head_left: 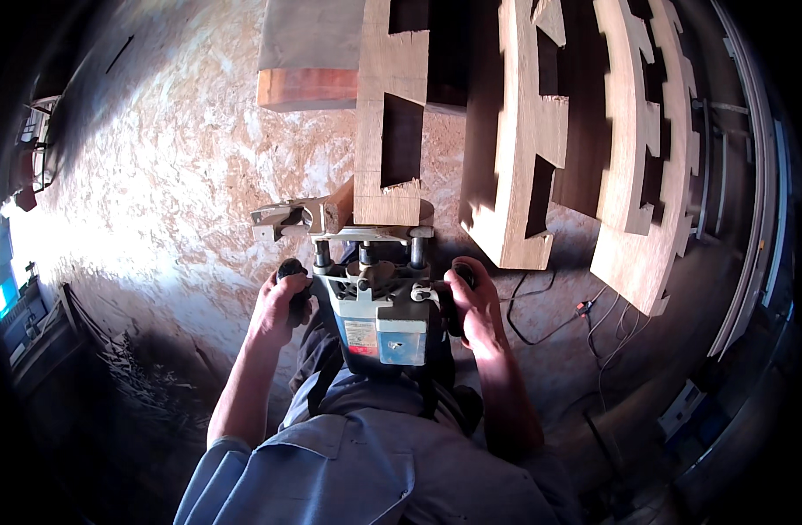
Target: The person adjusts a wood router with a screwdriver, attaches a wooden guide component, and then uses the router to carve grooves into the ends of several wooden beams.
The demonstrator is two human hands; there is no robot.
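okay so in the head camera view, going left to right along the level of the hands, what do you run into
Pile of wood scraps → left hand on its black handle → the router between the hands → right hand on the other handle → black cable lying on the chipboard floor.

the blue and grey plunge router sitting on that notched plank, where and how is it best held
Best by its two black side knobs, one per hand, coming from the near side. The blue and grey plunge router has a knob sticking out on each flank, level with each other. The left hand wraps one, the right hand the other, thumbs inward. Its base rests on the end of the pale notched wooden plank.
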